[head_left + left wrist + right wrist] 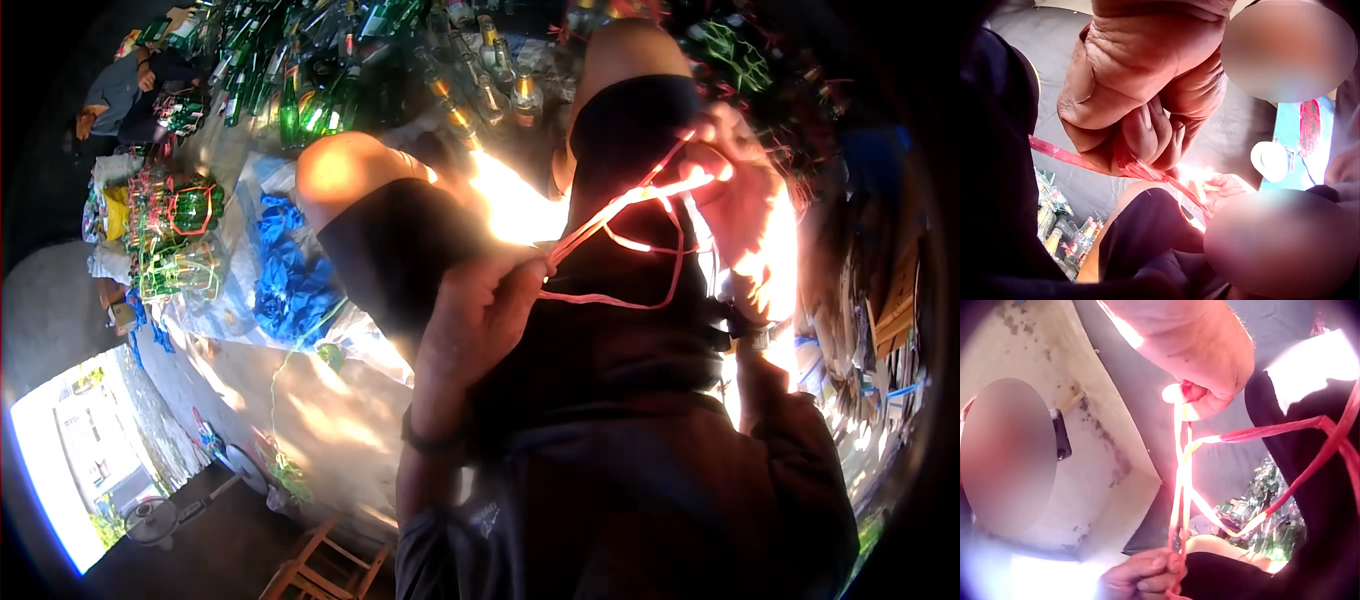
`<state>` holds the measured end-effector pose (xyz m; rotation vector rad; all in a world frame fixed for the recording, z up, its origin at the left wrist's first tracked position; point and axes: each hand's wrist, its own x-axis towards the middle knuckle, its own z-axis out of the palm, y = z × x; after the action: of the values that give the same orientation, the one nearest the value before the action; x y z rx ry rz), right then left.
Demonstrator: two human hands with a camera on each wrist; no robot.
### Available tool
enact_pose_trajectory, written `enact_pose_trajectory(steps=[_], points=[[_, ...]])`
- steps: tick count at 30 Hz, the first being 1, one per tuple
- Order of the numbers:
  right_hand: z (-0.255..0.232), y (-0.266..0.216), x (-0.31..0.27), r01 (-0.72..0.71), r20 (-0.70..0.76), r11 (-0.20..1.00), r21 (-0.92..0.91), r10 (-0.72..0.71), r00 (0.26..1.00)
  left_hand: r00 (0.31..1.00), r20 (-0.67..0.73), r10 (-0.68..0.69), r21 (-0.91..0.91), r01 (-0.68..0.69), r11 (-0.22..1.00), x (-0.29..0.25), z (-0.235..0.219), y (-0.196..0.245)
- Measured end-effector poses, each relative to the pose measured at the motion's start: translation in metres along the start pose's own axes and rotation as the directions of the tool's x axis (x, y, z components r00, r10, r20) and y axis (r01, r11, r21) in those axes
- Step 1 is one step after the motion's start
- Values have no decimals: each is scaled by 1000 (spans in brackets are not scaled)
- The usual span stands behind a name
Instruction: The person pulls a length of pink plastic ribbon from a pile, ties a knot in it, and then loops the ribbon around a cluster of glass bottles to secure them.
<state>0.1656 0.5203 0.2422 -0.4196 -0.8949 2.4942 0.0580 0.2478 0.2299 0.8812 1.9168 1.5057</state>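
Pink-red plastic twine stretches in several strands between the two hands, over the person's dark-clothed lap. My left hand pinches one end of the strands between thumb and fingers; in the left wrist view its curled fingertips close on a bunched part of the twine. Higher and to the right, my right hand grips the other end, in strong sunlight. A slack loop of the twine hangs out to the side in the right wrist view. Glare washes out part of the right fingers.
Many green and clear bottles lie ahead of the knees. Bundled bottles tied with twine stand at left beside a crumpled blue plastic sheet. Another person is at the far left. A wooden chair stands near the bottom.
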Motion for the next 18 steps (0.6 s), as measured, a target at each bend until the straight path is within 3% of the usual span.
enact_pose_trajectory(steps=[3,5,7,10,12,13,16,18], points=[[-9,-7,5,-88,121,992,85,77,990,1000,4,5,5,-5,1000,0,2,1],[-14,-10,9,-77,116,994,82,68,991,999,-6,33,-9,-33,999,1,2,3],[-15,-14,11,-65,112,995,77,56,992,993,44,-107,41,105,994,0,-2,9],[-15,-21,11,-66,156,997,-36,71,985,998,26,-60,53,59,997,1,0,5],[-16,-23,12,63,142,973,-221,-31,989,997,21,-72,51,71,996,1,1,7],[-15,-24,10,66,138,972,-226,-35,990,996,12,-87,53,86,995,1,2,8],[2,-25,3,272,82,686,-675,-297,951,996,-42,-74,22,75,997,1,5,9],[16,-30,-1,230,25,637,-736,-313,949,993,-90,-72,9,73,997,1,4,17]])
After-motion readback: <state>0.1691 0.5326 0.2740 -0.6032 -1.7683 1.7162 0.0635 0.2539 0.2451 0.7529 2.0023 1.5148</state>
